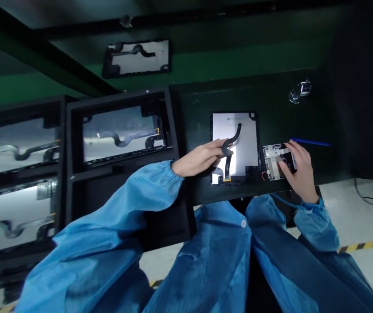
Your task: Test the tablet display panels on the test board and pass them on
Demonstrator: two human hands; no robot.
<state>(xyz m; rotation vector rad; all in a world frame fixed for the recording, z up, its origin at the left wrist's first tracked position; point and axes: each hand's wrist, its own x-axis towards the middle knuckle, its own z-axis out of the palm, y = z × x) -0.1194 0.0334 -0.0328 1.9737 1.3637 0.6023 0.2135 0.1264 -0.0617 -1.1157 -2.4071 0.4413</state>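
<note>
My left hand (pixel 202 157) reaches over the left side of a tablet-sized display panel (pixel 246 139) with a silvery back and black frame. Its fingers are closed at the bend of a black ribbon cable (pixel 227 150) that runs across the panel. Just right of the panel, my right hand (pixel 300 171) grips a small circuit board (pixel 273 165) with pale tape strips, thumb on its face and fingers at the far right edge. A short red wire (pixel 264 175) shows at the board's lower left corner.
A blue pen-like stick (pixel 310 142) lies beyond my right hand. Farther back is a small shiny metal item (pixel 300 91). Black trays (pixel 170 121) at left hold similar panels (pixel 121 124). Another panel (pixel 140 56) lies on the green surface behind.
</note>
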